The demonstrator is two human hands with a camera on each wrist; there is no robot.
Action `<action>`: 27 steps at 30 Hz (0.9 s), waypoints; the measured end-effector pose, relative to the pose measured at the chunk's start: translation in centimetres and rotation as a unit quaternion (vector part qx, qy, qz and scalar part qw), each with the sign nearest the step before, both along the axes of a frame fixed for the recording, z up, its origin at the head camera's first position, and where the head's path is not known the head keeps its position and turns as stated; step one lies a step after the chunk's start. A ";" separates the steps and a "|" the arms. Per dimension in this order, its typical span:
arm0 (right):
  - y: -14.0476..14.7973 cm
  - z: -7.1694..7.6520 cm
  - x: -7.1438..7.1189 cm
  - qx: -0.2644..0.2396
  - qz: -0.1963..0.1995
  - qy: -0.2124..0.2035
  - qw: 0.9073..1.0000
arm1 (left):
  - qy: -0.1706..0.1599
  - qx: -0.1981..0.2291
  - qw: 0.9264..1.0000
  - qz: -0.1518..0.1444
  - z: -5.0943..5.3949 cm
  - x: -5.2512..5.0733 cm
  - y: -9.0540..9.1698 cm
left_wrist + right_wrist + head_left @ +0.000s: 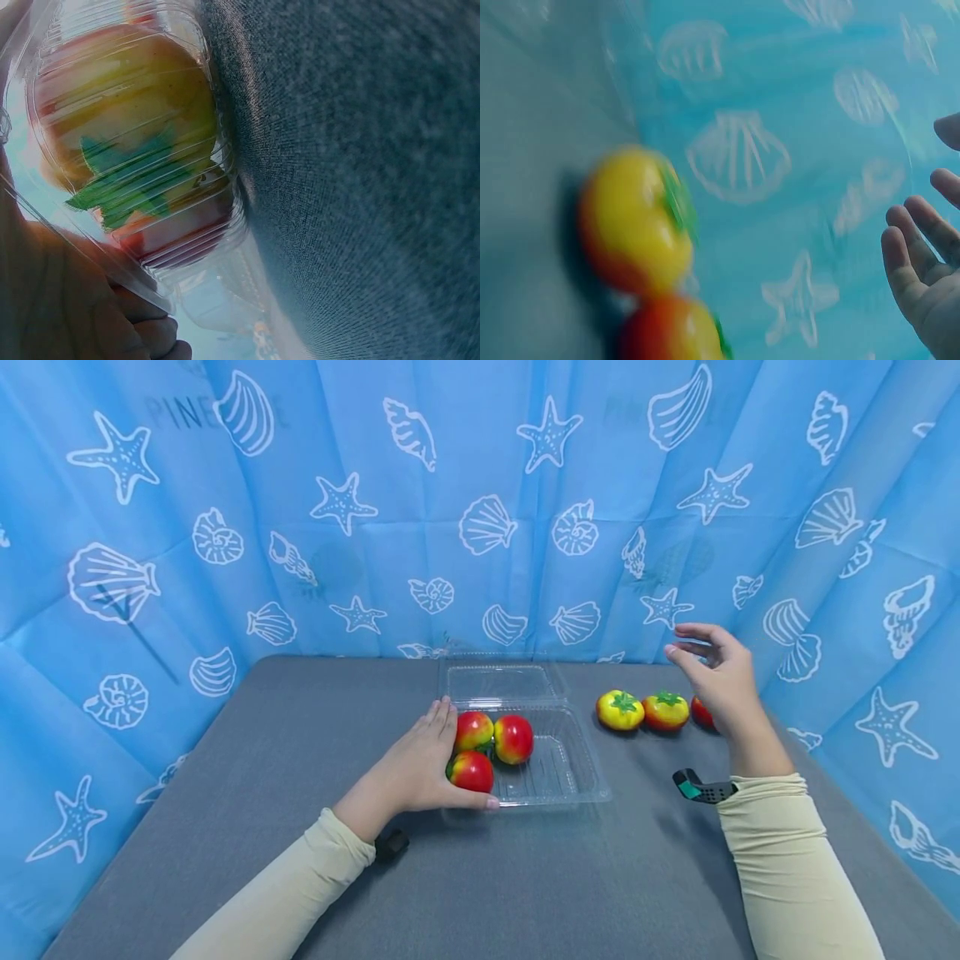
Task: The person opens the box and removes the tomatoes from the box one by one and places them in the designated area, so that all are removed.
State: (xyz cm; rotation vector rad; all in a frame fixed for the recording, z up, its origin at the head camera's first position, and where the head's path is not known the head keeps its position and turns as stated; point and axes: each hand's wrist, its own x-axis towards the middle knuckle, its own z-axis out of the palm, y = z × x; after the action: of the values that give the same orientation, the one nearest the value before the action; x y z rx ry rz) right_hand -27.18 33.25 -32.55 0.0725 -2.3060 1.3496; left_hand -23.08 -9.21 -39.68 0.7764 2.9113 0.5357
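Note:
A clear plastic box [558,752] stands on the table with three red-yellow fruits [513,739] in its left part. My left hand [420,764] lies along the box's left side, thumb on the front rim, fingers at the left rim. In the left wrist view a fruit with green leaves [127,97] shows through the box wall beside the left hand [82,300]. My right hand [716,677] is raised above the row of fruits at the right, fingers parted and bent, holding nothing. In the right wrist view the right hand [930,262] is apart from the yellow-red fruit [630,221].
The box's clear lid [498,681] lies folded back behind it. Right of the box, a yellow fruit [620,710], another yellow-red one [666,712] and a red one [702,714] stand in a row on the grey table [525,893]. A blue curtain [450,460] hangs behind.

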 end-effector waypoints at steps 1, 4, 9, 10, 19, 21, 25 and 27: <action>-0.9 -0.1 0.1 0.004 0.022 0.002 1.000 | -0.001 0.001 1.000 0.000 -0.1 0.0 0.0; -3.7 -0.2 0.4 0.015 0.087 0.001 0.996 | -0.002 0.003 1.000 -0.001 -0.2 0.0 0.0; -7.6 -1.1 0.9 0.038 0.180 -0.013 0.983 | -0.002 -0.001 1.000 -0.001 -0.2 -0.1 -0.1; -8.3 -1.3 0.9 0.044 0.195 -0.020 0.980 | -0.002 0.000 1.000 -0.001 -0.1 -0.1 -0.1; -12.1 -3.5 1.5 0.110 0.289 -0.092 0.946 | -0.005 0.001 1.000 0.002 0.1 -0.1 0.0; -12.4 -3.8 1.6 0.124 0.308 -0.101 0.938 | -0.005 -0.003 1.000 0.002 0.1 -0.1 0.0; -12.8 -4.1 1.7 0.139 0.337 -0.109 0.925 | -0.005 -0.006 1.000 0.002 0.2 -0.1 0.1; -12.9 -4.1 1.8 0.144 0.344 -0.112 0.921 | -0.005 -0.006 1.000 0.001 0.2 -0.1 0.1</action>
State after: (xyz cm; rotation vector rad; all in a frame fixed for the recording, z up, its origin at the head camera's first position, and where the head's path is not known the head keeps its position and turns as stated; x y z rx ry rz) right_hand -25.40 20.34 -36.69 0.9462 -2.7997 1.3463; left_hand -23.18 -9.12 -39.47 0.7672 2.9032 0.5202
